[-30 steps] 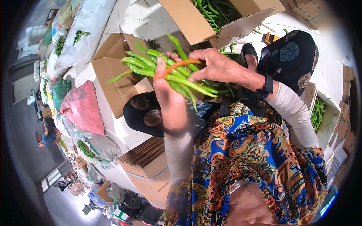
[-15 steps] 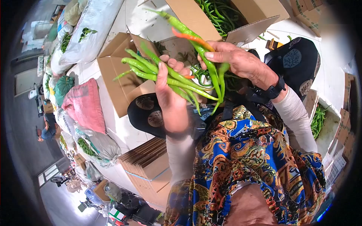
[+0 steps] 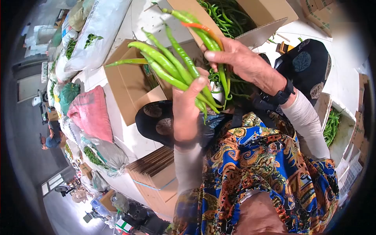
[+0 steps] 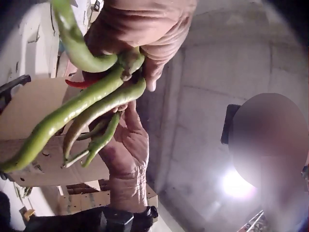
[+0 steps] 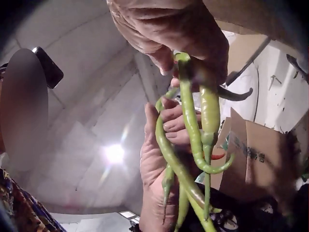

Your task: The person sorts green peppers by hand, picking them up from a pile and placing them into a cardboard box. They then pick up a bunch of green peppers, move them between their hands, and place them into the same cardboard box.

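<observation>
My left hand holds a fanned bunch of long green chili peppers, thumb laid across them. Their tips spread to the upper left and several ends hang below the palm. Close beside it, my right hand pinches a few green chilies together with an orange-red chili between thumb and fingers. In the right wrist view, green chilies dangle under the right hand, in front of the left hand. A small red tip shows beneath the left hand in the left wrist view.
An open carton stands left of my knees. Another carton ahead holds many green chilies. A white foam box with chilies sits at right. Flattened cardboard, a pink sack and plastic bags lie at left.
My right hand has drawn the orange-red chili and some green ones away from the bunch, up and right. My left hand has moved slightly right, its bunch now fanned more upward.
</observation>
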The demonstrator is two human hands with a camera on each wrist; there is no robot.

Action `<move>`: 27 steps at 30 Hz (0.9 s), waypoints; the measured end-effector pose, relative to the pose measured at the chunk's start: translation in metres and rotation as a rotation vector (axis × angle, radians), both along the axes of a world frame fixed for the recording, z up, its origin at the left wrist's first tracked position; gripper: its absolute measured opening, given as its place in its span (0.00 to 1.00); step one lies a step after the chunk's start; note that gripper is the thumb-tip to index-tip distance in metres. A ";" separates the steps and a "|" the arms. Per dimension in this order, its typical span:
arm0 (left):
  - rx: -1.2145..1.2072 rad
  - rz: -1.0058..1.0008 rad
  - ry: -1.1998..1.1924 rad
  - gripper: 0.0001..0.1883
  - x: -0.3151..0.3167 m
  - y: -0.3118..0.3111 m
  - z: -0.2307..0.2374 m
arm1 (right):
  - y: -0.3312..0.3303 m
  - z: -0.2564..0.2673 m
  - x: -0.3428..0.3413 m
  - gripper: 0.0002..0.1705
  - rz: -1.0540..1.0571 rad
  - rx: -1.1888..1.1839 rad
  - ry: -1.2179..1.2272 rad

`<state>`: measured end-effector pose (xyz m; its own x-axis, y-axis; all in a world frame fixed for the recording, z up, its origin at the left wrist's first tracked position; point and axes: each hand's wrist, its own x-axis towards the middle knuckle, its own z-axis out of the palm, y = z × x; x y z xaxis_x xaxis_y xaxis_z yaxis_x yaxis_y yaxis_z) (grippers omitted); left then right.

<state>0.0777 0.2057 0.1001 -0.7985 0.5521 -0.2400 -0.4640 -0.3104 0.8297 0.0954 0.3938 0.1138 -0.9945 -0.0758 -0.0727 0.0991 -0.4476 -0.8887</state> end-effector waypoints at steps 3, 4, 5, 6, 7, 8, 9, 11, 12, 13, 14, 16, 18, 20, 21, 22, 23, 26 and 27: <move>-0.038 0.002 0.076 0.23 0.004 0.011 0.005 | -0.006 0.018 0.000 0.33 0.107 -0.016 -0.098; -0.038 -0.045 0.108 0.25 0.005 0.012 0.005 | -0.008 0.028 0.002 0.28 0.126 -0.031 -0.101; -0.021 -0.073 0.138 0.25 0.005 0.013 0.004 | -0.006 0.025 0.000 0.28 0.124 -0.033 -0.100; -0.022 -0.076 0.138 0.25 0.005 0.013 0.005 | -0.002 0.020 -0.004 0.24 0.175 0.017 -0.161; 0.027 -0.065 0.089 0.24 0.005 0.014 0.006 | 0.001 0.015 -0.007 0.21 0.226 0.067 -0.222; 0.076 -0.052 0.040 0.22 0.005 0.015 0.008 | 0.002 0.013 -0.008 0.21 0.228 0.065 -0.225; 0.073 -0.048 0.037 0.22 0.005 0.015 0.012 | 0.002 0.011 -0.010 0.19 0.162 0.028 -0.182; 0.079 0.007 -0.107 0.17 0.002 0.015 0.018 | 0.003 0.005 -0.013 0.19 0.068 -0.009 -0.151; 0.079 0.008 -0.109 0.17 -0.002 0.012 0.014 | 0.003 0.006 -0.012 0.19 0.069 -0.008 -0.153; 0.079 0.013 -0.108 0.15 -0.005 0.009 0.007 | 0.003 0.007 -0.011 0.19 0.045 -0.070 -0.171; 0.076 0.018 -0.108 0.13 -0.006 0.006 0.002 | 0.003 0.009 -0.009 0.20 0.022 -0.134 -0.188; -0.005 0.096 -0.101 0.10 -0.004 0.013 0.015 | 0.003 0.014 -0.008 0.23 0.088 -0.168 -0.203; -0.204 -0.021 0.053 0.10 -0.007 0.014 0.022 | -0.005 0.021 -0.007 0.28 0.041 -0.082 -0.095; -0.377 -0.072 0.186 0.11 -0.008 0.020 0.027 | -0.008 0.025 -0.010 0.40 0.088 -0.021 -0.063; -0.434 -0.016 0.405 0.13 -0.008 0.025 0.028 | -0.011 0.033 -0.009 0.39 0.062 0.064 -0.056; -0.486 0.043 0.625 0.15 -0.010 0.030 0.031 | -0.011 0.040 -0.009 0.38 0.034 0.149 -0.049; -0.603 -0.084 0.652 0.21 -0.014 0.029 0.039 | -0.011 0.038 -0.011 0.39 0.015 0.237 -0.010; -0.594 -0.149 0.783 0.25 -0.020 0.031 0.047 | -0.005 0.048 -0.014 0.34 -0.040 0.267 0.019; -0.660 -0.147 0.681 0.25 -0.016 0.036 0.068 | -0.002 0.049 -0.017 0.34 -0.053 0.273 0.033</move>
